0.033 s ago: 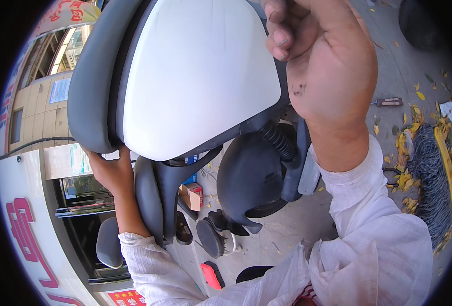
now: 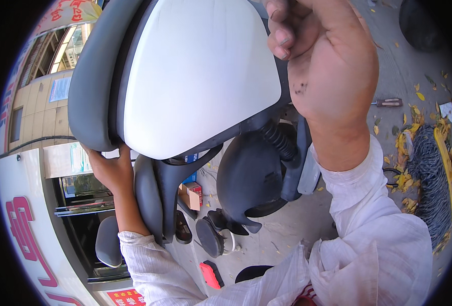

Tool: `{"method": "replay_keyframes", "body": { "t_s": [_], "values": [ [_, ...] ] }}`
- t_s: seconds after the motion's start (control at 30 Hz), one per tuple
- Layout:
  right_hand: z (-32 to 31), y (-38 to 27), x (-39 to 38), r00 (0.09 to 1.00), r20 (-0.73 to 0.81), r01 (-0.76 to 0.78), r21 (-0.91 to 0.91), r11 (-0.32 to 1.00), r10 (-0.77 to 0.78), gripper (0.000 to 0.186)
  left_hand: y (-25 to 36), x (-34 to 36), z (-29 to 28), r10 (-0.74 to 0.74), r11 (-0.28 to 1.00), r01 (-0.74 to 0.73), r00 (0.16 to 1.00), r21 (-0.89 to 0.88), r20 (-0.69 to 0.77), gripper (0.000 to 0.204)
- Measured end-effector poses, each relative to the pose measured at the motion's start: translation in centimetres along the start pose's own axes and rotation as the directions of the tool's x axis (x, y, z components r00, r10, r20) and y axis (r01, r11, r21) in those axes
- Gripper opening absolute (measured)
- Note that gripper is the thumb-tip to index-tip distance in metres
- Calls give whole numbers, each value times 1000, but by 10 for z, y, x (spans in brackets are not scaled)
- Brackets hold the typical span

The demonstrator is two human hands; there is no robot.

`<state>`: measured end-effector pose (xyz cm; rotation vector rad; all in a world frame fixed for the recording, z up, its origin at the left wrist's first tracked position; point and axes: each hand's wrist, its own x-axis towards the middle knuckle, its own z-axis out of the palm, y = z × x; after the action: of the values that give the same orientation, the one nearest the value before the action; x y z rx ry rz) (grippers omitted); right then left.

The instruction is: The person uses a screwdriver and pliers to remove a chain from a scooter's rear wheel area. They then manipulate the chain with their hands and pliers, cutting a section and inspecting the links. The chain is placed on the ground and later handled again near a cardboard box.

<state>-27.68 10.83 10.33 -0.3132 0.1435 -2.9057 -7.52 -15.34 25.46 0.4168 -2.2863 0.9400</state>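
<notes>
A scooter with a dark grey seat [image 2: 91,97] and a large white side panel [image 2: 200,76] fills the upper left and middle. My left hand [image 2: 111,171] is at the seat's lower end, thumb and fingers around its edge; the fingertips are hidden behind it. Higher up, my right hand [image 2: 333,66] hangs in front of the panel's right edge with its fingers curled in. The top of the picture cuts off part of it, and I cannot make out what its fingers hold, if anything. Dark smudges mark its palm. Below the panel are a black rear wheel guard [image 2: 251,173] and a coil spring [image 2: 278,143].
A screwdriver [image 2: 389,102] lies on the ground right of my right wrist. Beyond it are a grey mop [image 2: 427,178] and fallen yellow leaves. Lower down stand an open cardboard box [image 2: 189,198], a small stool [image 2: 209,238] and a red-and-black object [image 2: 211,275]. A shopfront is at left.
</notes>
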Motion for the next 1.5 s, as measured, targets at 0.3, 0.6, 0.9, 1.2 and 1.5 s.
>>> {"method": "replay_keyframes", "body": {
  "t_s": [0.3,0.6,0.9,1.2,1.5],
  "values": [
    [5,-2,-3,1000,24,-11,52,999,10,24,6,-1,1,5,990,-15,998,-139,-67,92],
    [3,20,-6,995,88,46,-5,999,-46,22,10,0,0,-17,998,13,998,-66,-58,92],
    [12,16,-13,998,-6,-67,22,997,68,21,10,0,-2,-31,996,26,997,-81,-66,93],
    [11,16,-12,998,3,-69,17,997,69,22,12,-1,-1,-54,994,49,998,-97,-45,93],
    [-5,25,0,999,40,-10,-51,999,12,21,14,2,-2,-75,994,72,997,-80,-34,94]
  ]
}}
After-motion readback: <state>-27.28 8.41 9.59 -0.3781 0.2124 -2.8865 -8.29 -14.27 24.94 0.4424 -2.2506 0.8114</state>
